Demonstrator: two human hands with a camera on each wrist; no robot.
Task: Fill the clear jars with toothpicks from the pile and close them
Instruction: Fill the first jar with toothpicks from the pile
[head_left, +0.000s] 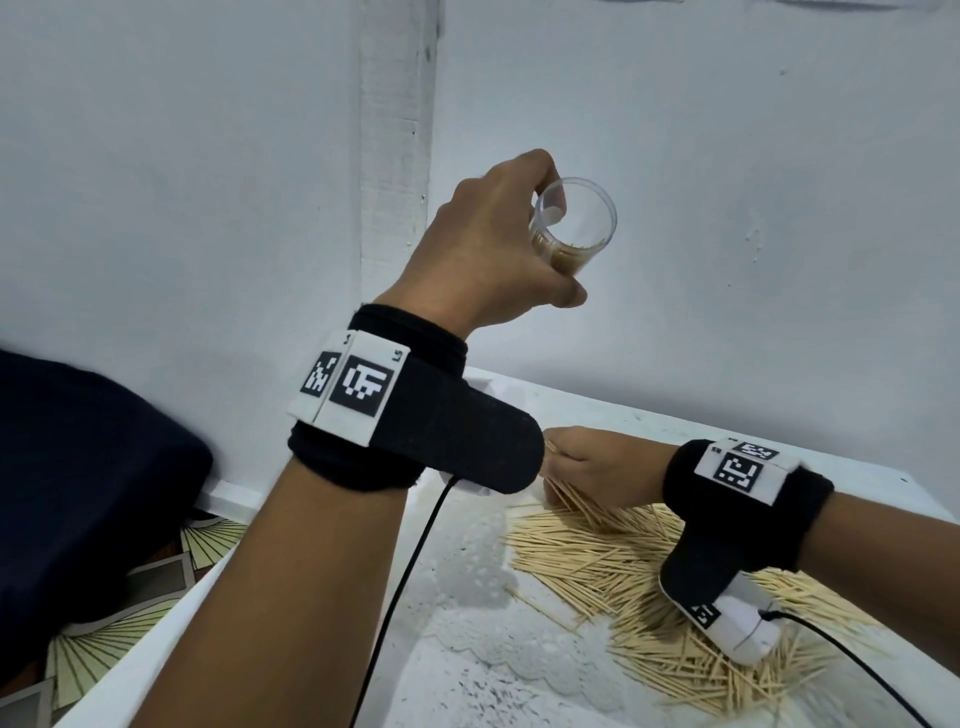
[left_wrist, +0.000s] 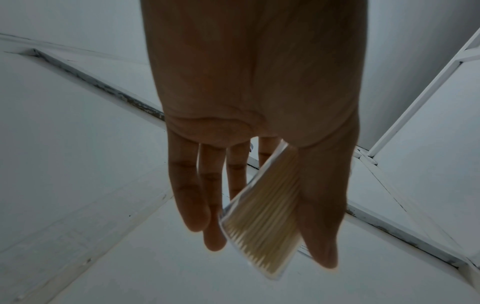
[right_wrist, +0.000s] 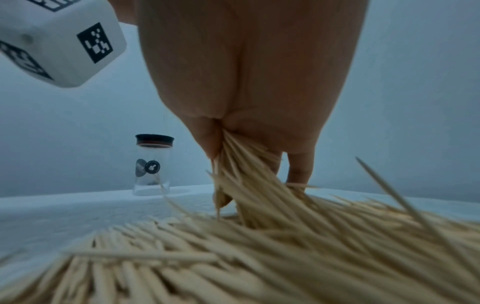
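The white table (head_left: 467, 597) carries a broad toothpick pile (head_left: 649, 571) at right, so plenty remains to load. A second lidded jar (right_wrist: 153, 164) stands empty on the far table, untouched. The left hand (head_left: 488, 249) holds an open clear jar (head_left: 574, 223) aloft near the wall, partly filled, uncapped. The right hand (head_left: 597, 462) pinches a toothpick bundle (right_wrist: 241, 164) at the pile's far edge; open air lies between hands.

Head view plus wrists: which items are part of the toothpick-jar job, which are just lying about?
Job:
open jar, part filled, held by left hand
toothpick pile
bunch pinched by right hand
capped jar on the table

Lying about:
dark cloth
patterned floor
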